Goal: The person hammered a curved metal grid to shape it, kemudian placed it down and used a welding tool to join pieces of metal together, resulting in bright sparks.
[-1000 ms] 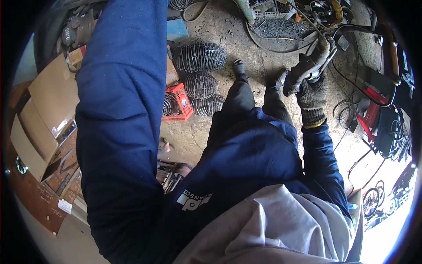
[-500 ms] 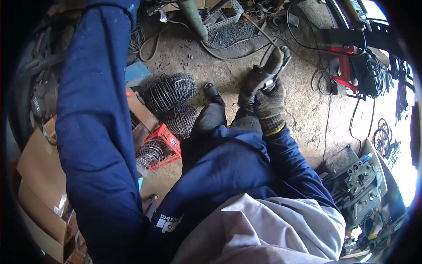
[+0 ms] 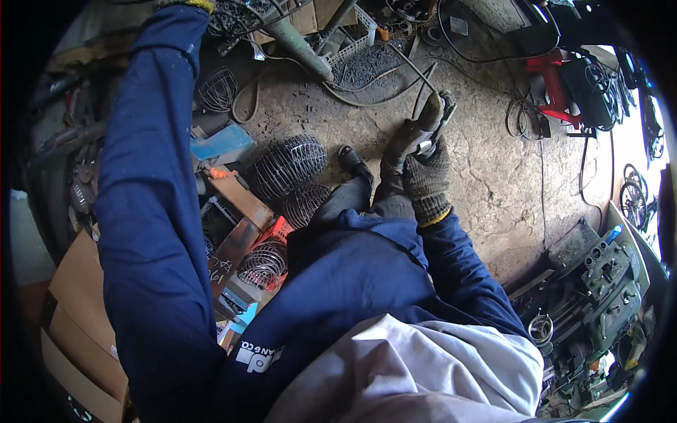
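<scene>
My left arm stretches far forward on the left. Only the yellow cuff of the glove on my left hand [image 3: 196, 3] shows at the top edge, so its fingers are hidden. Low in front of me, my right hand [image 3: 427, 182], in a grey knitted glove, is closed at a dark elongated thing [image 3: 415, 135] with a pale shiny part near my fingers. What kind of thing it is, I cannot make out. Beyond its far end a thin cable [image 3: 407, 60] runs forward. My dark boot [image 3: 347, 154] stands on the floor to the left of that hand.
Round wire cages [image 3: 289, 168] lie left of my legs, by a red crate [image 3: 281, 230] and a blue metal piece [image 3: 220, 143]. Ahead are a green post [image 3: 300, 49] and a white basket [image 3: 350, 51]. Dark machinery [image 3: 599, 282] stands right; cardboard [image 3: 88, 303] lies left.
The view has shifted, and the cages and crate now appear farther right and lower. My left glove's cuff has come into view at the top. My right hand keeps nearly the same place and grip.
</scene>
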Tool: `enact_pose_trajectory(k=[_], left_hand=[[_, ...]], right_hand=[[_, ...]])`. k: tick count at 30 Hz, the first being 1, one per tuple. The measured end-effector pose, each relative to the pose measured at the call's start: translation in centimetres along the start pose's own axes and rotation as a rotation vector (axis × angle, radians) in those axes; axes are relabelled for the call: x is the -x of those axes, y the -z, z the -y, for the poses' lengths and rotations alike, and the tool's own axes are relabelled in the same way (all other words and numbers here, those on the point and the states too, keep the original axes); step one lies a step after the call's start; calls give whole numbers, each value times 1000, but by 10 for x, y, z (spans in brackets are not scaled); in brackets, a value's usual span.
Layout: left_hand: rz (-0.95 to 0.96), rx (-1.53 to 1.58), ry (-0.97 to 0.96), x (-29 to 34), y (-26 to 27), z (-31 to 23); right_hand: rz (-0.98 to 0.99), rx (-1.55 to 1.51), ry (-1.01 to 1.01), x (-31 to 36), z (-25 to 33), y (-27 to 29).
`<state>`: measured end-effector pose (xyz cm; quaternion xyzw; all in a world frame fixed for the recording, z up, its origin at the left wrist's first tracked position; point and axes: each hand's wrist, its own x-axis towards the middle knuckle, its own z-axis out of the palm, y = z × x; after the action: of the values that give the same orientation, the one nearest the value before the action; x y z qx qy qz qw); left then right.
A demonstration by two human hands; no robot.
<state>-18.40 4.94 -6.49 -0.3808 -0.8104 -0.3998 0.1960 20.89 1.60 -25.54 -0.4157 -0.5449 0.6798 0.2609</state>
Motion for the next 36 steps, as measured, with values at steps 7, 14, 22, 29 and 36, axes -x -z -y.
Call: enact_pose_trajectory(k=[7, 14, 22, 29, 36], left_hand=[[-15, 35, -58, 0, -1, 9], [0, -4, -225, 7, 6, 3], [406, -267, -216, 142, 29, -47], [489, -408, -193, 150, 27, -52], [500, -448, -204, 147, 19, -50]], right_hand=[[34, -37, 8, -4, 6, 16], [-14, -196, -83, -27, 14, 32], [57, -35, -110, -61, 27, 70], [113, -66, -156, -80, 24, 76], [114, -45, -179, -75, 29, 68]])
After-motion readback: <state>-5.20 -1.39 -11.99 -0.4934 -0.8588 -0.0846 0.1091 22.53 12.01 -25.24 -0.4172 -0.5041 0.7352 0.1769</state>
